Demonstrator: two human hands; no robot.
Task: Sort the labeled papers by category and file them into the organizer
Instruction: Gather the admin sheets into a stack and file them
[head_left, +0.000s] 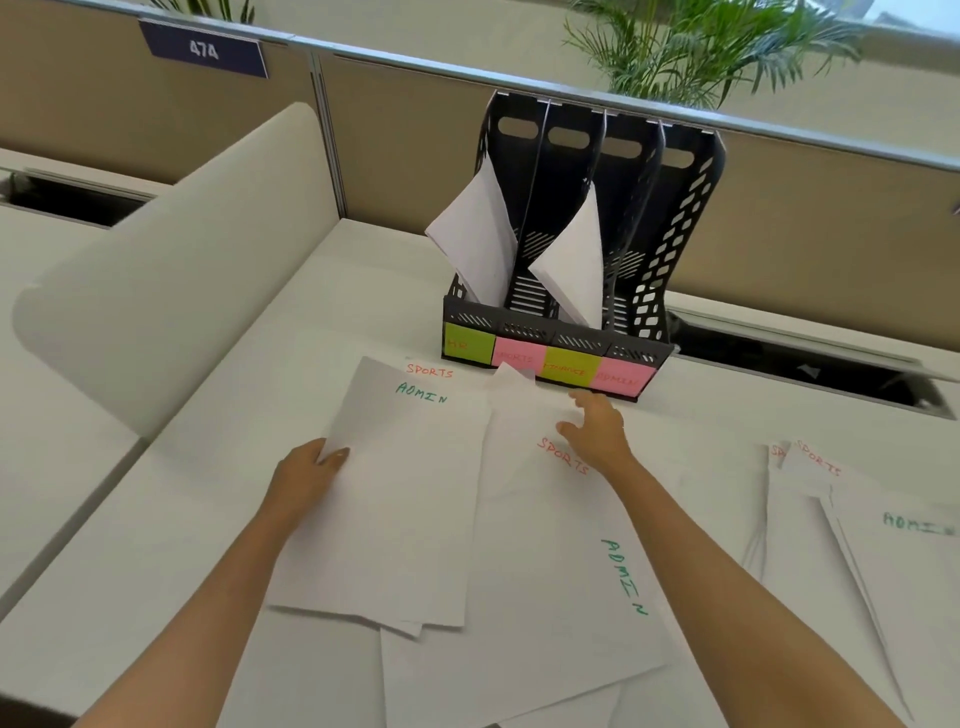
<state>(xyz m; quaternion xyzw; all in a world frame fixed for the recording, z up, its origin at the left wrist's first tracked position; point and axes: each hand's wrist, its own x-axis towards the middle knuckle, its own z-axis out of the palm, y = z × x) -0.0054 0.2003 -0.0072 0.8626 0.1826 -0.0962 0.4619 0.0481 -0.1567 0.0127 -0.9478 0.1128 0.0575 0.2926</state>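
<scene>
Loose white labelled paper sheets (545, 571) cover the white counter (156, 519); left hand (306, 475) pinches an ADMIN sheet (400, 493), right hand (597, 431) rests open. Black four-slot organizer (571, 234) holds two filed batches; most sheets remain unsorted.

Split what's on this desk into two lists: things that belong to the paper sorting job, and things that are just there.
Part of the job:
- black organizer with four sticky-note labels
- papers marked ADMIN and SPORTS
- paper stack at right
- left hand, gripping the ADMIN sheet
- right hand, reaching forward

Just there:
- potted palm
- sign 474
- cream divider panel
</scene>
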